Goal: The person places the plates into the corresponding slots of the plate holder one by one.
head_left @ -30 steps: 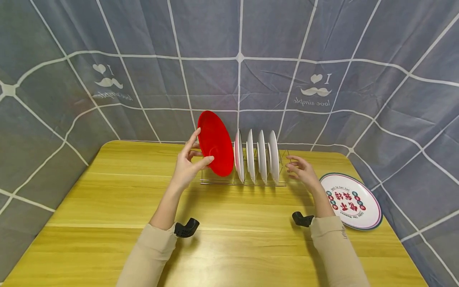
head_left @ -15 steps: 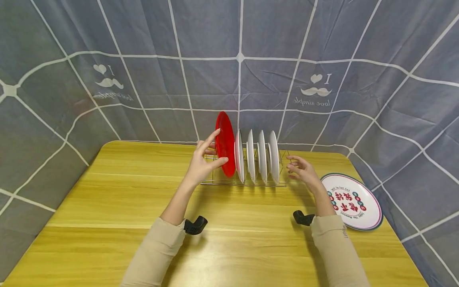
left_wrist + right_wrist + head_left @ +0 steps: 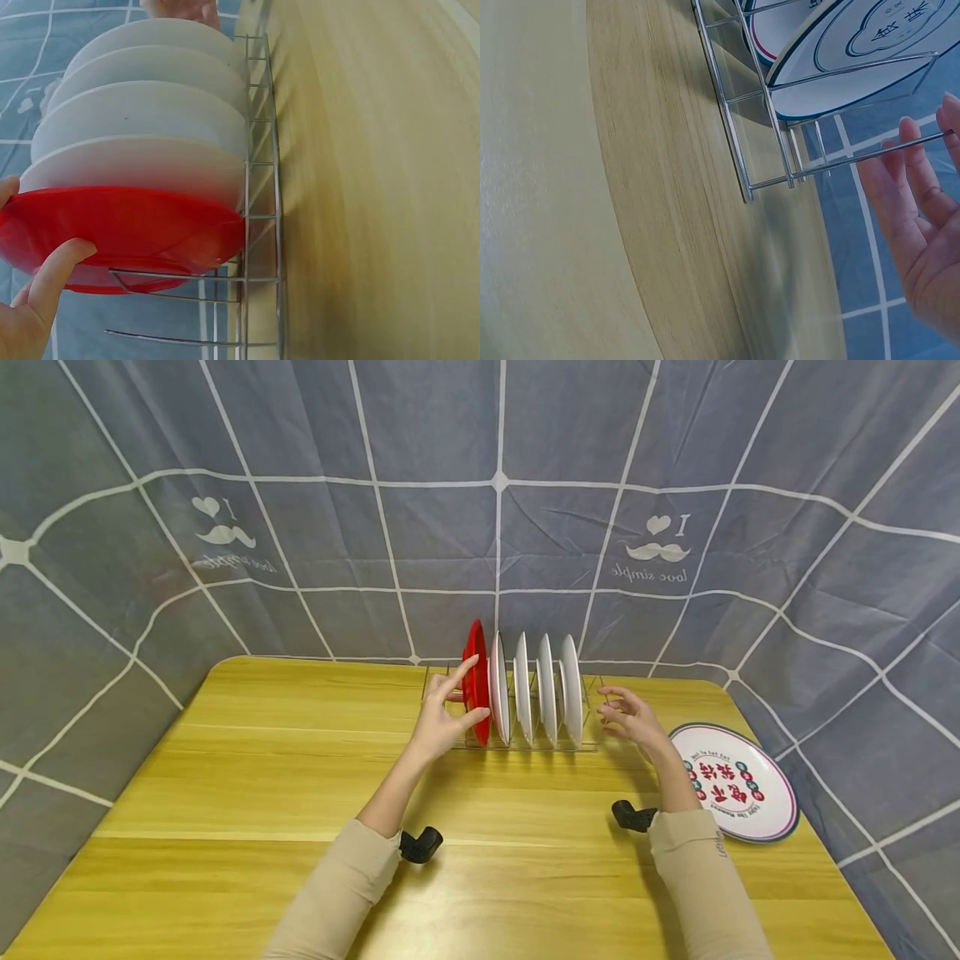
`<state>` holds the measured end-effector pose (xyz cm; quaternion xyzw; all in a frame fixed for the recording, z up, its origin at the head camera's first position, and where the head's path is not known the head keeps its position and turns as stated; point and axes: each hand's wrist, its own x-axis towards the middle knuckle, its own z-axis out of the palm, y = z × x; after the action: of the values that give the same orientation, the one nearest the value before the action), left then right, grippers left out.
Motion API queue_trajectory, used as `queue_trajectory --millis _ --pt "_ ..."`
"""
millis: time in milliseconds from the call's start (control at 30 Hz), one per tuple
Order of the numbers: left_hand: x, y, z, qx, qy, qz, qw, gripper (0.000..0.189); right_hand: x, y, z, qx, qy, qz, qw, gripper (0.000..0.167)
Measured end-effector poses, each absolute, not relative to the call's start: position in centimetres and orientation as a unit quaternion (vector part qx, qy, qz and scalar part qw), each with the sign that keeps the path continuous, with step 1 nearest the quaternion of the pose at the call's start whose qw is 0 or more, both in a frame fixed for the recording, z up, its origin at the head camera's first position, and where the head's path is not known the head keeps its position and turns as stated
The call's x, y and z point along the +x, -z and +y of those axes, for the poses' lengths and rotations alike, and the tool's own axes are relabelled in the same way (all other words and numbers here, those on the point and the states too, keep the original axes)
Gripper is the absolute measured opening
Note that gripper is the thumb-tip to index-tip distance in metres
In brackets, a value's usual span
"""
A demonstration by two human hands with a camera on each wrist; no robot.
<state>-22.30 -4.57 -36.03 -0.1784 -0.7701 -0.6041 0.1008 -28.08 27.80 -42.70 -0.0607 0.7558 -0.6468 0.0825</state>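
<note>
At twelve o'clock on the table (image 3: 225, 777), the red plate (image 3: 481, 685) stands on its edge in the wire rack (image 3: 246, 280), at the left end of the row. It looks smooth and shiny, like plastic, so I guess it is light, stiff and a bit slippery. I don't think it would break easily, but it could slide out of a weak pinch. The four white plates (image 3: 547, 689) next to it, toward one o'clock, look like they could chip, so a hard bump would be bad. The red plate is very close to the first one; I can't tell if they touch. I think the rim is the best place to hold it, with a thumb near me and a finger up high.

That is how my left hand (image 3: 440, 718) has it. My left arm stretches from seven o'clock toward twelve. The hand pinches the red plate, thumb low on the near edge, one finger high on the rim, and the others partly hidden. My right hand (image 3: 630, 718) is at two o'clock, its fingers bent round the rack's end wire, holding it lightly. At three o'clock, a patterned plate (image 3: 731, 785) lies flat, partly behind my right wrist.
</note>
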Motion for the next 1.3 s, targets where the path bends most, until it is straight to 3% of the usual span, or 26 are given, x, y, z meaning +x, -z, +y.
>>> queue_trajectory --millis 267,533,800,933,1133,1300 --pt "-22.4 36.6 -4.3 -0.179 0.596 -0.774 0.113 0.065 -28.9 44.2 28.9 -0.112 0.67 0.729 0.081 0.049" --pt "-23.3 37.8 -4.5 -0.175 0.6 -0.774 0.095 0.068 -30.8 46.7 30.4 -0.102 0.667 0.733 0.088 0.045" --pt "-24.0 39.8 -4.2 -0.15 0.58 -0.794 0.106 0.072 -27.2 42.3 27.3 -0.096 0.632 0.766 0.068 0.045" --pt "-23.1 40.0 -3.6 -0.118 0.592 -0.781 0.16 0.075 -26.4 42.2 27.2 -0.09 0.619 0.779 0.051 0.051" --pt "-21.3 40.2 -1.9 -0.125 0.641 -0.691 0.31 0.055 -24.5 42.5 29.2 -0.072 0.62 0.781 0.002 0.058" --pt "-19.3 39.4 0.3 -0.174 0.679 -0.637 0.321 0.047 -22.2 42.2 31.6 -0.066 0.657 0.75 -0.033 0.055"
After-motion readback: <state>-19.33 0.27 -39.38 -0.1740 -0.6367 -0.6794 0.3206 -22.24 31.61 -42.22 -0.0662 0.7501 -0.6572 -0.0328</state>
